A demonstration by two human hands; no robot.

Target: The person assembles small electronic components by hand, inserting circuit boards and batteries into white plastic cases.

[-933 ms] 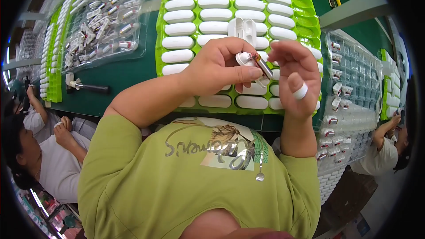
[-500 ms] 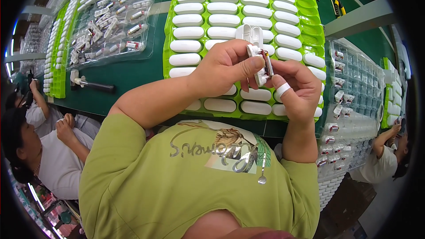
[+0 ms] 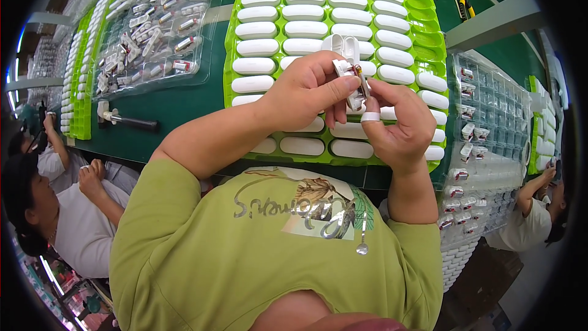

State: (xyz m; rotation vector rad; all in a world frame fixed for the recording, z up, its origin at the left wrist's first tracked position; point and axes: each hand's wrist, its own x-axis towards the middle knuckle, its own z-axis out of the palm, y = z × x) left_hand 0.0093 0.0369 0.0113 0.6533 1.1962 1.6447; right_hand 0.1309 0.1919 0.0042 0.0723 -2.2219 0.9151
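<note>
My left hand (image 3: 309,89) holds a white earbud charging case (image 3: 342,48), its lid raised and showing two rounded hollows. Against its exposed inside, the fingertips of my right hand (image 3: 401,121) pinch the narrow inner part (image 3: 360,79), which has reddish-brown and metallic bits. White tape wraps my right thumb. My fingers hide much of the case body. Both hands are over a bright green tray (image 3: 430,37) filled with rows of closed white oval cases (image 3: 350,16); some slots in its right column are bare.
A hammer (image 3: 136,124) lies at left, below a clear tray (image 3: 208,37) of loose white parts. At right are clear blister trays (image 3: 502,101) and a grey metal bar (image 3: 493,24). Yellow-black pliers (image 3: 467,5) lie far right. Co-workers sit on both sides (image 3: 40,199).
Both hands and the held case have shifted slightly left. My right thumb has moved up and in against the inner part, which now sits closer to the case.
</note>
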